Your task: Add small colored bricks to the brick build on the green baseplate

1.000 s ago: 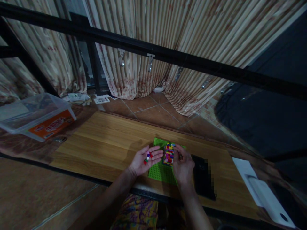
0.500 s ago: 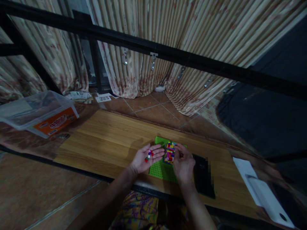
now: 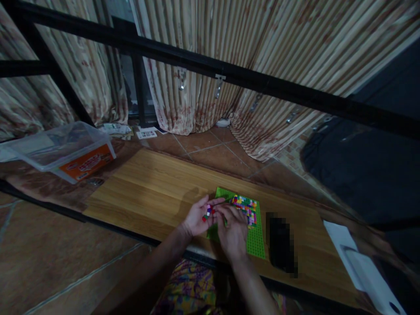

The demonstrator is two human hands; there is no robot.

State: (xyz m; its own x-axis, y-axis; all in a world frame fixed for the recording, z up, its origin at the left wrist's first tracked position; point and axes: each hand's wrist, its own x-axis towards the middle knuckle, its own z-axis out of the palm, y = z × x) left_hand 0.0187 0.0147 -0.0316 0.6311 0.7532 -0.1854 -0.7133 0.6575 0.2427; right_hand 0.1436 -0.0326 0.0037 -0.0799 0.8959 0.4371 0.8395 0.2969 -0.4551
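My left hand [image 3: 196, 221] is palm up with its fingers stretched out, carrying several small toy bricks [image 3: 208, 211] in red, white, blue, pink and green. Over its fingers and the edge of the little pile, my right hand [image 3: 232, 232] bends down with its fingertips drawn together. Whether a brick sits between those fingertips is hidden. Just beyond and under the right hand lies a green studded baseplate [image 3: 257, 243]. On it is a multicoloured block of bricks [image 3: 250, 210], partly covered by the right hand.
The wooden tabletop [image 3: 157, 183] carries a dark, pixelated object [image 3: 281, 245] right of the baseplate. Farther right lies a white object [image 3: 364, 267]. A clear plastic box [image 3: 59, 153] with an orange label stands at the left. Behind are striped curtains [image 3: 210, 96] and a black bar [image 3: 170, 52].
My right hand has moved left from the brick block to the bricks in my left palm, uncovering more of the block and baseplate. The whole view has shifted slightly.
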